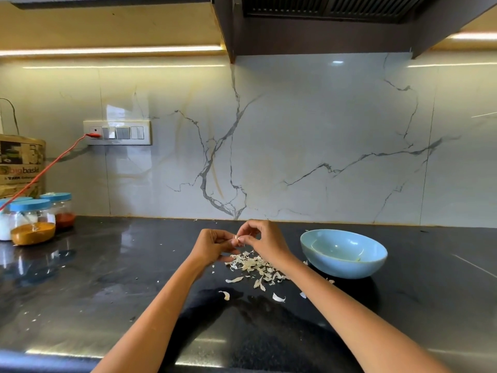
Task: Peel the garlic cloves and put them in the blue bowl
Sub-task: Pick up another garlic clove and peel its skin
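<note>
Both hands are meeting at frame centre, the left hand [215,244] and right hand [265,239] pinching one garlic clove [237,237] between curled fingers; the blue bowl [343,253] is sitting just right, nearer the right hand.

One blue bowl [343,253] at three o'clock; three blue-lidded jars [32,221] at nine o'clock; one heap of garlic skins [254,265] at centre; one garlic clove [237,237] pinched between two hands, left hand [212,244] and right hand [265,239]; one paper bag [20,165] at nine o'clock.
</note>
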